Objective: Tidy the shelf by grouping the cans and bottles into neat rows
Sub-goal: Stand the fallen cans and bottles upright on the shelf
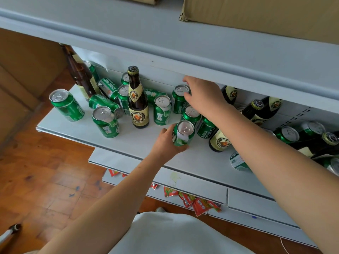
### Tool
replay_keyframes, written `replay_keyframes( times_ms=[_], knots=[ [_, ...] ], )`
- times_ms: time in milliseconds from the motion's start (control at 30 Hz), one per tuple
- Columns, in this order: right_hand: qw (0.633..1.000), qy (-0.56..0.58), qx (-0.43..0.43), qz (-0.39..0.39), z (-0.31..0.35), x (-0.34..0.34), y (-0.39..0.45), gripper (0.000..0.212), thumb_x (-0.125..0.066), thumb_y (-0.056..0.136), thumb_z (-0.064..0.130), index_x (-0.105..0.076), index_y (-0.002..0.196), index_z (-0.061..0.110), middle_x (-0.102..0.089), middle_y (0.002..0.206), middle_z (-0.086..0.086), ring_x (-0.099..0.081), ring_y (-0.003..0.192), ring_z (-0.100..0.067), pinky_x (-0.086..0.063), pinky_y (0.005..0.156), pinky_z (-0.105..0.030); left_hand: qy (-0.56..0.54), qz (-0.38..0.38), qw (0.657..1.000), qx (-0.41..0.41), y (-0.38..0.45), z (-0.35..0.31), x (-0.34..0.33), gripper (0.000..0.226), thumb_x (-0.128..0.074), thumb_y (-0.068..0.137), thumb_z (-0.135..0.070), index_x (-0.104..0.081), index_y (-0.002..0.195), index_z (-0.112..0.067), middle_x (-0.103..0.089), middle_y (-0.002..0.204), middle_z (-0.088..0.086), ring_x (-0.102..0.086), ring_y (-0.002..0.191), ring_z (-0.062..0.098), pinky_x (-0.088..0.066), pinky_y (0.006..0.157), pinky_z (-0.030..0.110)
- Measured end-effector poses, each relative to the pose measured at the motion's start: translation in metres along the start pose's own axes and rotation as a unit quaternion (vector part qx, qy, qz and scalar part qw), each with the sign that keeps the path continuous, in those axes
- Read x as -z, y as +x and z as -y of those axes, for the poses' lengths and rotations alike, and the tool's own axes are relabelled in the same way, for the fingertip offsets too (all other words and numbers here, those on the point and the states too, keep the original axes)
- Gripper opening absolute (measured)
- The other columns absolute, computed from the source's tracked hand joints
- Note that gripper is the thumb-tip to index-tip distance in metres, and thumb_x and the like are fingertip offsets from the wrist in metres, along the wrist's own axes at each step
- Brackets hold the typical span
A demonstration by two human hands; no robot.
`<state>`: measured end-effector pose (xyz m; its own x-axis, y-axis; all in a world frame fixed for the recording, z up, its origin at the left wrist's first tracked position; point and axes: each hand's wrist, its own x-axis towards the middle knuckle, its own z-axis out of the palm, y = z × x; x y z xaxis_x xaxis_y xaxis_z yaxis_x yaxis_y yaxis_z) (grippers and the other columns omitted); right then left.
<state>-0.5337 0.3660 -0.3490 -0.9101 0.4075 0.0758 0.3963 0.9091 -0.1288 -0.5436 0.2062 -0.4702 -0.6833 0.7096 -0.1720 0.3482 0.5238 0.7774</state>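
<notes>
- Left hand (165, 142) grips an upright green can (183, 132) near the shelf (128, 142) front.
- Right hand (203, 96), fingers spread and relaxed, touches a rear can (178, 99).
- Standing brown bottle (137, 99) and toppled cans (102, 103) crowd the left.
- Right forearm hides part of the lying bottles (219, 140); upper shelf (165, 33) cuts off the back.

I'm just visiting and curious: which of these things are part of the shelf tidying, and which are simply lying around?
Part of the job:
- green cans
- brown bottles
- can in the left hand
- left hand
- right hand, reaching over a back can
- shelf

Just lying about:
- cardboard box on top
- red packets on a lower shelf
- wooden floor
</notes>
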Motion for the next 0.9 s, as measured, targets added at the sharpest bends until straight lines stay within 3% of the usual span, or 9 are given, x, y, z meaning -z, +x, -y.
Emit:
replay_keyframes(
  times_ms=[100, 233, 367, 467, 533, 600, 667, 767, 900],
  knots=[
    [0.999, 0.030, 0.010, 0.006, 0.022, -0.002, 0.013, 0.041, -0.044, 0.099, 0.033, -0.059, 0.122, 0.003, -0.067, 0.117, -0.016, -0.066, 0.094, -0.032, -0.053, 0.080, -0.040, 0.007, 0.003, 1.000, 0.003, -0.006, 0.004, 0.018, 0.081, -0.083, 0.076, -0.026, -0.041, 0.143, -0.016, -0.051, 0.129, 0.010, -0.056, 0.113, 0.023, -0.051, 0.097, 0.041],
    [0.994, 0.078, 0.007, 0.074, 0.058, -0.009, 0.045, 0.041, -0.047, 0.101, 0.035, -0.056, 0.127, 0.004, -0.063, 0.125, -0.014, -0.061, 0.110, -0.030, -0.046, 0.091, -0.036, -0.012, -0.221, 0.975, -0.033, -0.020, 0.013, 0.059, 0.030, -0.063, 0.084, -0.007, -0.058, 0.113, -0.015, -0.056, 0.103, -0.001, -0.060, 0.085, 0.014, -0.056, 0.077, 0.038],
    [0.991, 0.065, 0.036, 0.110, 0.093, -0.028, 0.084, 0.020, -0.052, 0.095, 0.023, -0.059, 0.107, 0.008, -0.063, 0.109, -0.011, -0.059, 0.093, -0.028, -0.044, 0.075, -0.033, -0.047, -0.371, 0.927, -0.014, -0.012, 0.015, 0.095, 0.038, -0.067, 0.085, -0.017, -0.051, 0.119, -0.014, -0.051, 0.110, 0.002, -0.056, 0.093, 0.018, -0.053, 0.081, 0.036],
    [0.983, 0.096, 0.021, 0.156, 0.109, -0.039, 0.103, 0.019, -0.048, 0.091, 0.019, -0.053, 0.074, 0.011, -0.057, 0.083, -0.007, -0.052, 0.074, -0.025, -0.036, 0.059, -0.029, -0.018, -0.342, 0.940, -0.007, 0.012, 0.016, 0.105, 0.066, -0.073, 0.083, -0.032, -0.042, 0.138, -0.011, -0.047, 0.127, 0.005, -0.051, 0.114, 0.020, -0.046, 0.094, 0.027],
    [0.972, 0.147, 0.016, 0.185, 0.111, -0.048, 0.113, 0.022, -0.054, 0.088, 0.026, -0.052, 0.068, 0.018, -0.059, 0.082, -0.006, -0.056, 0.075, -0.025, -0.042, 0.064, -0.029, -0.009, -0.293, 0.956, 0.010, 0.025, 0.019, 0.107, 0.075, -0.076, 0.080, -0.038, -0.040, 0.141, -0.013, -0.048, 0.130, 0.006, -0.051, 0.117, 0.023, -0.045, 0.093, 0.031],
    [0.964, 0.159, 0.019, 0.214, 0.105, -0.061, 0.120, 0.018, -0.060, 0.079, 0.035, -0.056, 0.070, 0.020, -0.066, 0.093, -0.009, -0.063, 0.087, -0.029, -0.051, 0.080, -0.037, 0.000, -0.263, 0.964, 0.022, 0.031, 0.022, 0.109, 0.072, -0.078, 0.078, -0.038, -0.043, 0.137, -0.016, -0.051, 0.126, 0.006, -0.055, 0.112, 0.027, -0.049, 0.086, 0.039],
    [0.961, 0.133, 0.038, 0.239, 0.101, -0.075, 0.128, 0.023, -0.061, 0.069, 0.041, -0.058, 0.073, 0.019, -0.067, 0.093, -0.012, -0.064, 0.091, -0.035, -0.053, 0.087, -0.047, 0.011, -0.263, 0.964, 0.025, 0.029, 0.023, 0.112, 0.063, -0.078, 0.078, -0.034, -0.046, 0.129, -0.015, -0.054, 0.120, 0.005, -0.057, 0.107, 0.028, -0.046, 0.077, 0.036],
    [0.961, 0.034, 0.072, 0.264, 0.104, -0.085, 0.140, 0.025, -0.076, 0.068, 0.033, -0.065, 0.082, 0.015, -0.068, 0.088, -0.009, -0.065, 0.085, -0.031, -0.055, 0.083, -0.045, 0.010, -0.272, 0.962, 0.033, 0.023, 0.019, 0.116, 0.055, -0.077, 0.079, -0.027, -0.046, 0.121, -0.010, -0.055, 0.117, 0.009, -0.056, 0.103, 0.031, -0.044, 0.075, 0.035],
    [0.944, -0.073, 0.097, 0.307, 0.101, -0.103, 0.156, 0.041, -0.083, 0.051, 0.044, -0.069, 0.082, 0.022, -0.068, 0.083, -0.002, -0.065, 0.077, -0.024, -0.058, 0.077, -0.039, 0.005, -0.258, 0.965, 0.054, 0.022, 0.016, 0.122, 0.052, -0.075, 0.079, -0.021, -0.044, 0.117, -0.006, -0.056, 0.115, 0.013, -0.055, 0.102, 0.034, -0.040, 0.074, 0.034]
  ],
)
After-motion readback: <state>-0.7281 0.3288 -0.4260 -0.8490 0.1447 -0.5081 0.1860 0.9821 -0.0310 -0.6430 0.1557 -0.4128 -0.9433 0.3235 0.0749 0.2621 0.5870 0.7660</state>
